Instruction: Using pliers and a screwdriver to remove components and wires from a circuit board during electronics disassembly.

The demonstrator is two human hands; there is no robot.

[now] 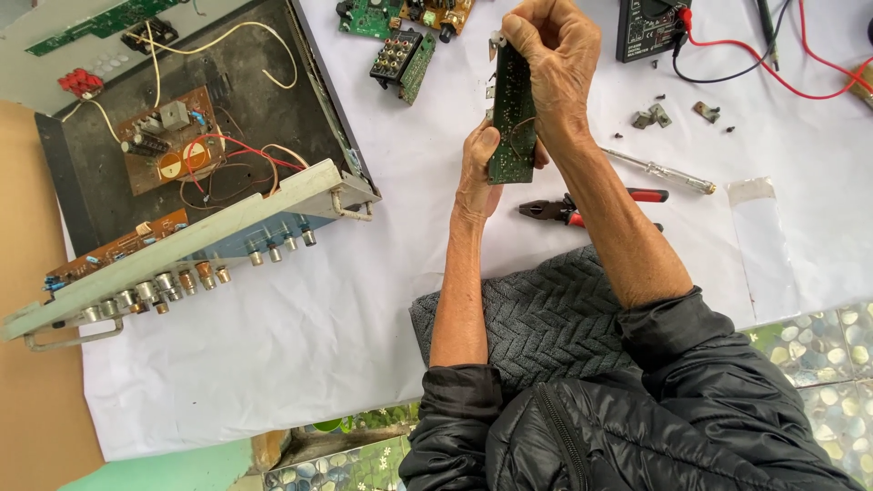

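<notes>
Head view: left hand [477,173] and right hand [555,68] both grip the green circuit board [511,118] upright — best kept steady by its edges.

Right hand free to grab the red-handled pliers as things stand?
Probably not right away. The right hand grips the top of the green circuit board, with the left hand at its lower end. The pliers lie uncovered beside the right forearm, close by.

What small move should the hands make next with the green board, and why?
Probably lay the green board flat on the white cloth. Both the left hand and the right hand hold it upright in the air, so neither is free for the pliers.
</notes>
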